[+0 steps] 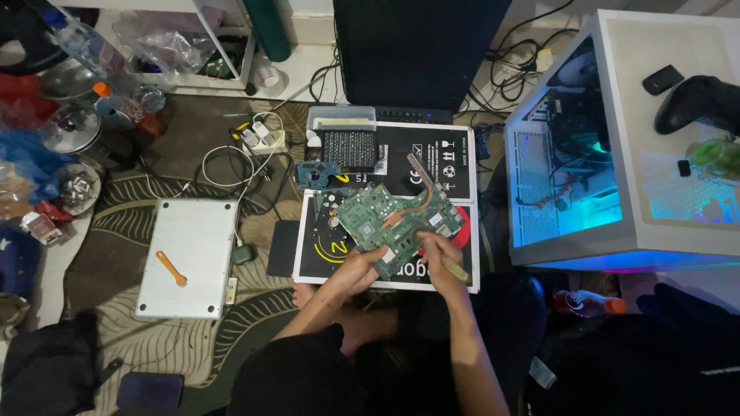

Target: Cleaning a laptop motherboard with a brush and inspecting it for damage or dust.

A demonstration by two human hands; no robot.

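Green laptop circuit board, one only, with a copper heat pipe across it, sits tilted above a black printed cardboard sheet on the floor, in front of the seated person. Going from the left: two plastic bottles with coloured caps stand among clutter at the far left edge. One silver laptop base lies flat on the patterned rug, and one orange plastic pry tool rests on top of it. One white power strip with coiled cables lies beyond it. One small blue circuit board lies just beside one dark perforated block, near the top of the cardboard.

Left hand is closed on the near edge of the green board, fingers curled under it, holding it up. Right hand is closed around one pale wooden-handled tool, resting against the board's right part; its tip cannot be made out.

To the right stands one white computer case glowing blue, with one black game controller on top.
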